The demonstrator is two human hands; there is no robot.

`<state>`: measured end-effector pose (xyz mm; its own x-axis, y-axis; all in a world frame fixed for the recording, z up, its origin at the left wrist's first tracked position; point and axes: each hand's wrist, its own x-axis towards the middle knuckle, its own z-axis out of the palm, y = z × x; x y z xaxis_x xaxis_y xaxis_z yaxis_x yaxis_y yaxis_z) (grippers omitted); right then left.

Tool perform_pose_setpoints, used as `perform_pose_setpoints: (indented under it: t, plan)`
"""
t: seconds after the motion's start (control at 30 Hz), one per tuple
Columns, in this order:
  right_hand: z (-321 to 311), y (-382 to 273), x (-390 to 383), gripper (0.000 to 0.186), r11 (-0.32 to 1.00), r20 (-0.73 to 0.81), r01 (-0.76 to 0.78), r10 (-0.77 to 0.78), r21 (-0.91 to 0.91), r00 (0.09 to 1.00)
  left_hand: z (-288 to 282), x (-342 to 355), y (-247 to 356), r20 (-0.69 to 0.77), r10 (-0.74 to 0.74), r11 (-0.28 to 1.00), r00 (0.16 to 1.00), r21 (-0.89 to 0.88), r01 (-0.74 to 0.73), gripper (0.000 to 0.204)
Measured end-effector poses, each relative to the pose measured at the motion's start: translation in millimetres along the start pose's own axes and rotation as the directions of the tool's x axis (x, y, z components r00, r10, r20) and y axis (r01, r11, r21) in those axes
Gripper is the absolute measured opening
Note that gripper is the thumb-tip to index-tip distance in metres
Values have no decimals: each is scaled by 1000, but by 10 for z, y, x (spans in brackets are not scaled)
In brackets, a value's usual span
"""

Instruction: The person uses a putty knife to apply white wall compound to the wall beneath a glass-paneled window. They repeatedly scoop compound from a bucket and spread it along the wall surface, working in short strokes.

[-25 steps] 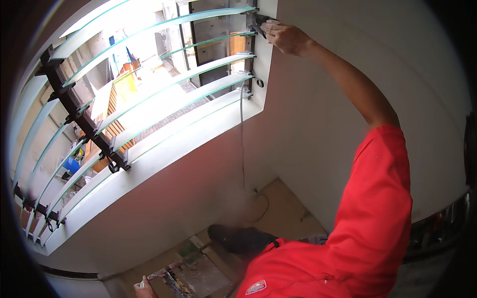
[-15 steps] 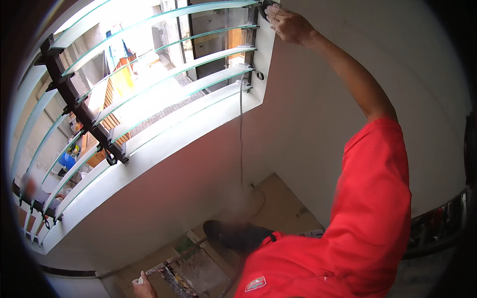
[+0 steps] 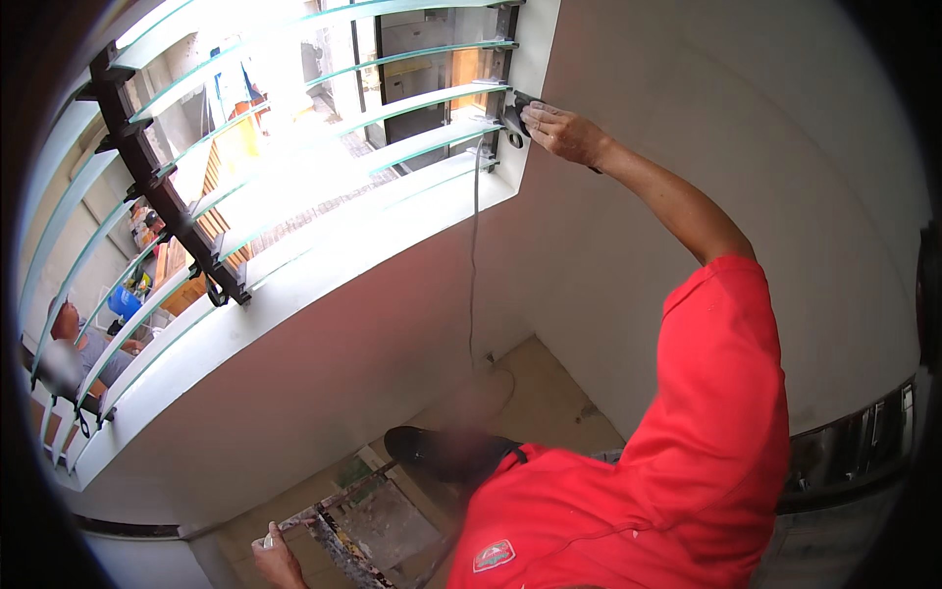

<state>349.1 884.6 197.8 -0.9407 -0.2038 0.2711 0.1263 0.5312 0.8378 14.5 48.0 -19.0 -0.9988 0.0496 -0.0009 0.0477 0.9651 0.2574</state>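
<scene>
My right hand point(image 3: 561, 134) is raised, fingers closed on a dark piece of sandpaper point(image 3: 525, 102). It presses the sandpaper to the white side edge of the louvred window opening, beside the lower glass slats point(image 3: 422, 99) and a black ring-shaped lever point(image 3: 515, 140). Low at the left, my left hand point(image 3: 279, 562) has its fingers bent together next to the end of a paint-spattered stand point(image 3: 345, 550). Something whitish shows at its fingertips, too small to name.
A grey cable point(image 3: 474, 265) hangs from the window down the wall to the floor. The white sill point(image 3: 294, 287) slopes across the left. Beyond the slats, a person point(image 3: 93, 348) in grey is outside near a blue container point(image 3: 125, 302). A dark shoe point(image 3: 417, 450) is below.
My right hand has come down along the window's side edge with the sandpaper, from the top to the lower slats. My left hand stays beside the stand. The person outside shows more.
</scene>
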Motion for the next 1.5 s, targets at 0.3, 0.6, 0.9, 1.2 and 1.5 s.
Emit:
perform_pose_setpoints:
  t: [0.3,0.6,0.9,1.2,1.5]
  plan:
    - [-49,-976,-95,16,972,197,34,-81,231,977,-113,-64,52,13,-27,999,1000,-22,27,66]
    - [685,-1468,276,15,894,257,-438,403,97,879,-440,-280,261,53,-150,989,987,-10,151,64]
    - [-286,-1443,317,17,593,501,-721,529,359,685,-555,-249,239,125,-195,978,973,-46,202,65]
    - [-197,-1825,412,35,-480,599,-633,800,608,-30,-432,-250,146,65,-165,986,984,-4,166,67]
    - [-37,-2653,661,48,-416,670,-661,721,624,178,-293,-158,-48,40,-68,991,997,120,63,73]
